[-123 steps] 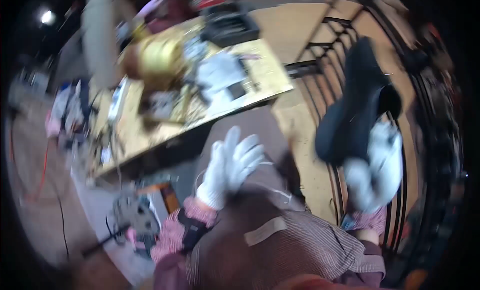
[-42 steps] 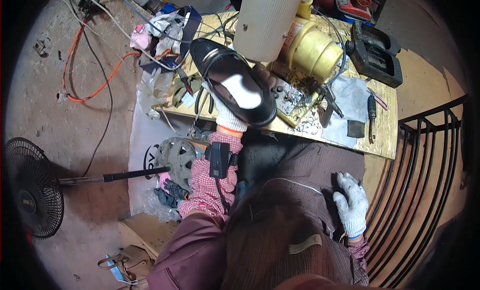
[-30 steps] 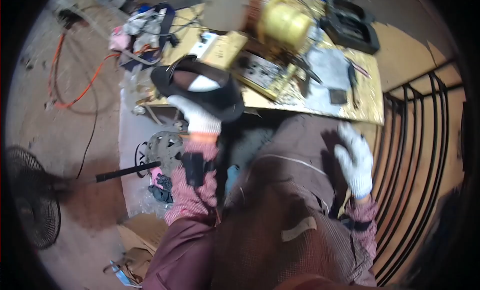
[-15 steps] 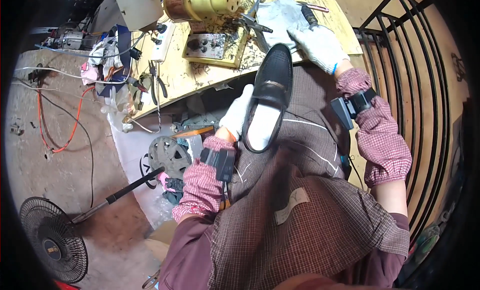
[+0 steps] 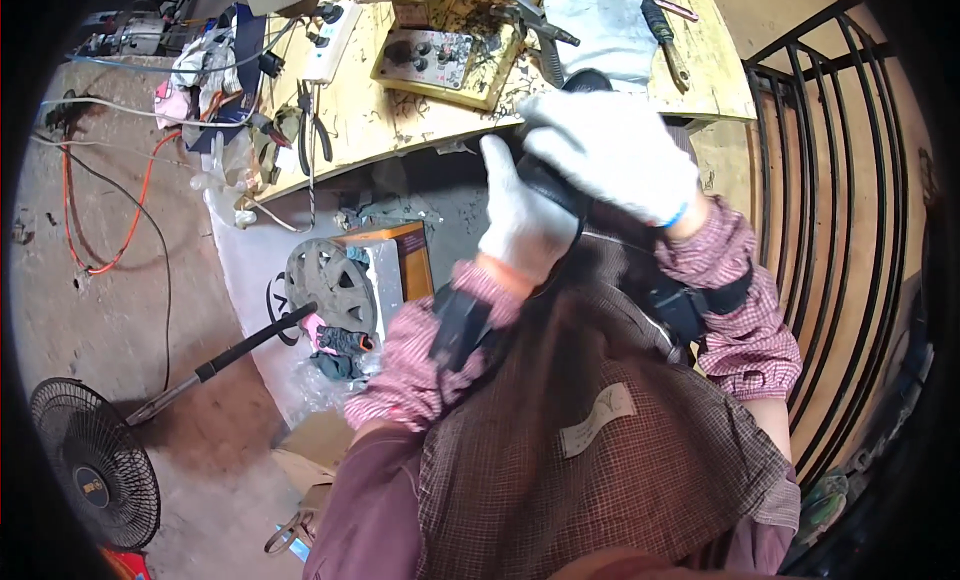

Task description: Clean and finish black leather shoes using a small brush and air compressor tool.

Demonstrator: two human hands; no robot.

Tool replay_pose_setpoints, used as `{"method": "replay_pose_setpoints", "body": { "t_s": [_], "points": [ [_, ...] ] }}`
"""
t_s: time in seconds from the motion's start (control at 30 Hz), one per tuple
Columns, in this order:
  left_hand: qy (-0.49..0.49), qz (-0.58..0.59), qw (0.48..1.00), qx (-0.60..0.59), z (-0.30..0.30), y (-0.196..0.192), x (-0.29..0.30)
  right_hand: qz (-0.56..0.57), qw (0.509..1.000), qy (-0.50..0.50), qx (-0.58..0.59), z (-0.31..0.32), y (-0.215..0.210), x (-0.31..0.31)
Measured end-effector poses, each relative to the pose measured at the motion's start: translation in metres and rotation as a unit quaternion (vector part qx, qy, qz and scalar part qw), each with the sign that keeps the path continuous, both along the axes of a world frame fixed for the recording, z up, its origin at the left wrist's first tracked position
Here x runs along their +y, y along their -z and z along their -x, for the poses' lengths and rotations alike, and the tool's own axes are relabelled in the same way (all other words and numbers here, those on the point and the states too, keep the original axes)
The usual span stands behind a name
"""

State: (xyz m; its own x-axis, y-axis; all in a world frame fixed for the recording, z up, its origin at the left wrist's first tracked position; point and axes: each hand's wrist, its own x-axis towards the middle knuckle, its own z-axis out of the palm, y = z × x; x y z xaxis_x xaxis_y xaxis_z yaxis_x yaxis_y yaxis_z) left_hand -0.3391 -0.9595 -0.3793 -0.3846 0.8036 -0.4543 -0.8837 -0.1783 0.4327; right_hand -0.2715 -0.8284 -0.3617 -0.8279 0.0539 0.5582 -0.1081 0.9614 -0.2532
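Black shiny leather shoe [image 5: 560, 195] now sits over the lap, off the yellow wooden desk [image 5: 400, 120], with both white-gloved hands, left [image 5: 520, 220] and right [image 5: 610, 150], clamped on it.

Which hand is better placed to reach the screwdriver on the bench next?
Probably the right hand. It lies over the black shoe nearer the screwdriver at the bench's right end, while the left hand grips the shoe from the left side, farther away.

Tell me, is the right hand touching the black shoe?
Touching. The head view shows the gloved right hand laid over the black shoe, with no gap between them.
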Motion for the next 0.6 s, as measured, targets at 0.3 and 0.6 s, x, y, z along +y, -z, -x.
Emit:
{"method": "replay_pose_setpoints", "body": {
  "t_s": [0.3, 0.6],
  "points": [
    [0.019, -0.1, 0.994, 0.042, -0.022, 0.0, -0.006, 0.217, 0.969, 0.006, -0.116, -0.044, -0.05, 0.004],
    [0.094, -0.176, 0.977, -0.08, -0.021, 0.014, -0.013, 0.171, 0.969, 0.023, -0.179, -0.079, -0.046, -0.018]
  ]
}}
